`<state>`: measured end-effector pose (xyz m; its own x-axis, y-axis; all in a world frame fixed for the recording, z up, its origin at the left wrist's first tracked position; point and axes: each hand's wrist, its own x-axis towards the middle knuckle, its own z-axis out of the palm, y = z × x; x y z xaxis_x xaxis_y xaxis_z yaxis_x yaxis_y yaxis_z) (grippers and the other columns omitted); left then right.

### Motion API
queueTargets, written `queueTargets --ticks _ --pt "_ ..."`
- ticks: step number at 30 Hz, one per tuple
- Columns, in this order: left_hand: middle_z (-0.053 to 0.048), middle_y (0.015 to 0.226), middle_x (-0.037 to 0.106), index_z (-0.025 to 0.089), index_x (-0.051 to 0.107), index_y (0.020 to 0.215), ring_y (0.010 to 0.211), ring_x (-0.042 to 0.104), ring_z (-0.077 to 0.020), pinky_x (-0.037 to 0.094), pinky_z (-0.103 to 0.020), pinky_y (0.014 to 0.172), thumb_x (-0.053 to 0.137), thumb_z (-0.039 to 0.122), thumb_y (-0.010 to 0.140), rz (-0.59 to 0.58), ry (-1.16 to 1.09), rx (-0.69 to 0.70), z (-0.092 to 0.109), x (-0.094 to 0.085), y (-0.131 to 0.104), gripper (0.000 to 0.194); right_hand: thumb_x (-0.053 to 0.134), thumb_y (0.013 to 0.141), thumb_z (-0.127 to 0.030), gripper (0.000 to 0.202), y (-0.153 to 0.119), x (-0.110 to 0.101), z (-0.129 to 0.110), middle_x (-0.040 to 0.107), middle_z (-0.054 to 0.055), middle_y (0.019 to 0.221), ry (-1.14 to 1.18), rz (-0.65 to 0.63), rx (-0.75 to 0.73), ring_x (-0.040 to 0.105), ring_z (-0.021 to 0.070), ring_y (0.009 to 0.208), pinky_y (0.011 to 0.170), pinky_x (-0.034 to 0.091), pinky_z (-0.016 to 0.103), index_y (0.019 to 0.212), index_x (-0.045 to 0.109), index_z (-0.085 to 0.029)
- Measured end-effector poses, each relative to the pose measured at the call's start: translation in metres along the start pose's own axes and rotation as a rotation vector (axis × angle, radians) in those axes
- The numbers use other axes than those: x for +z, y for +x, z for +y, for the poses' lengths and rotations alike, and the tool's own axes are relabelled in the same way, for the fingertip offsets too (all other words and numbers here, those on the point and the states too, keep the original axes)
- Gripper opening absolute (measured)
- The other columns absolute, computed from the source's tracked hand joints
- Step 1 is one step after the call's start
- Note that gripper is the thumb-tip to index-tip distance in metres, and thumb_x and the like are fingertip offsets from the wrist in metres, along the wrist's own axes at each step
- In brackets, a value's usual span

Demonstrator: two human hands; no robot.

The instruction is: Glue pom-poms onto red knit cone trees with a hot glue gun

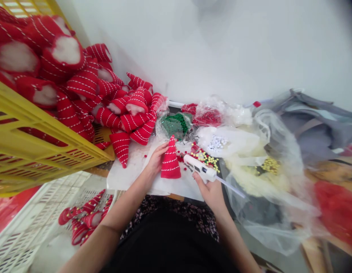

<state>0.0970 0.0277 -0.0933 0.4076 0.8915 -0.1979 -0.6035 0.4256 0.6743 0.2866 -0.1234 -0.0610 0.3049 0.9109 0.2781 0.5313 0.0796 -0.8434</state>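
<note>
My left hand (157, 159) is closed on a red cone-shaped hat (171, 161) with white dashed stripes, its tip pointing away from me. In my right hand (211, 189) is a white hot glue gun (199, 167); its nozzle points left toward the hat, apart from it, and a glue stick (231, 186) juts from its back end. Beyond my hands lie small yellow and red pompoms (205, 158), loose on the white work surface (130, 180). A clear bag of green pompoms (177, 125) stands just past the hat's tip.
A yellow crate (50, 140) at left spills striped red cones (79, 83) onto the table. Below it, a white crate (25, 235) contains several cones with pompoms (87, 220). Bags of red pompoms (207, 115), white beads (217, 143) and yellow pompoms (269, 165) sit at right.
</note>
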Motion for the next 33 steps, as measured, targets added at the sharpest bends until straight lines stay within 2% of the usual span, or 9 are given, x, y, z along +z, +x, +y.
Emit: queueTargets --ticks 3,9,16,22,25,28,33 --pt "-0.006 0.093 0.078 0.015 0.072 0.119 0.082 0.073 -0.0192 0.054 -0.028 0.075 0.086 0.025 0.071 -0.013 0.004 -0.008 0.0 0.0 -0.001 0.051 0.064 0.095 -0.05 0.034 0.001 -0.002 -0.001 0.077 0.012 0.097 -0.003 0.057 -0.021 0.074 0.0287 0.09 0.078 0.061 0.04 0.108 0.066 -0.019" --pt "-0.007 0.091 0.078 0.016 0.071 0.114 0.081 0.074 -0.0227 0.055 -0.032 0.076 0.088 0.026 0.069 -0.072 0.007 -0.006 -0.002 0.006 -0.005 0.049 0.063 0.097 -0.045 0.026 0.006 -0.001 -0.019 0.076 0.01 0.096 0.045 -0.008 -0.061 0.074 0.0275 0.09 0.082 0.061 0.04 0.105 0.065 -0.021" --pt "-0.003 0.096 0.078 0.018 0.072 0.109 0.08 0.073 -0.018 0.055 -0.029 0.08 0.089 0.021 0.066 -0.077 0.029 0.013 -0.001 0.011 -0.009 0.046 0.06 0.098 -0.047 0.029 0.008 0.006 -0.021 0.075 0.012 0.103 0.01 -0.015 -0.104 0.073 0.0274 0.092 0.09 0.06 0.043 0.104 0.068 -0.02" --pt "-0.004 0.09 0.078 0.018 0.071 0.108 0.076 0.073 -0.0187 0.055 -0.029 0.076 0.09 0.024 0.067 -0.064 0.022 0.015 -0.003 0.008 -0.006 0.046 0.061 0.098 -0.048 0.029 0.003 0.0 -0.014 0.076 0.01 0.093 -0.092 -0.037 -0.1 0.073 0.0275 0.085 0.08 0.06 0.04 0.108 0.065 -0.021" --pt "-0.005 0.09 0.078 0.017 0.071 0.108 0.078 0.074 -0.0202 0.056 -0.031 0.077 0.09 0.026 0.067 -0.051 0.018 0.022 -0.002 0.007 -0.005 0.046 0.063 0.097 -0.05 0.032 0.003 -0.002 -0.01 0.077 0.011 0.094 -0.158 0.03 -0.092 0.073 0.0281 0.082 0.077 0.06 0.041 0.111 0.063 -0.021" --pt "-0.004 0.089 0.077 0.018 0.072 0.107 0.075 0.072 -0.0189 0.055 -0.03 0.073 0.09 0.026 0.067 -0.059 0.035 0.02 -0.001 0.009 -0.006 0.045 0.063 0.097 -0.05 0.034 0.007 -0.004 -0.009 0.077 0.011 0.095 -0.127 0.072 -0.072 0.074 0.0291 0.085 0.076 0.061 0.041 0.113 0.062 -0.02" --pt "-0.004 0.088 0.077 0.017 0.073 0.103 0.071 0.07 -0.0169 0.053 -0.028 0.07 0.091 0.027 0.064 -0.082 0.071 0.005 0.001 0.014 -0.011 0.044 0.062 0.099 -0.046 0.025 0.018 -0.005 -0.017 0.076 0.011 0.098 -0.03 -0.014 -0.124 0.074 0.0278 0.094 0.084 0.061 0.04 0.097 0.066 -0.021"
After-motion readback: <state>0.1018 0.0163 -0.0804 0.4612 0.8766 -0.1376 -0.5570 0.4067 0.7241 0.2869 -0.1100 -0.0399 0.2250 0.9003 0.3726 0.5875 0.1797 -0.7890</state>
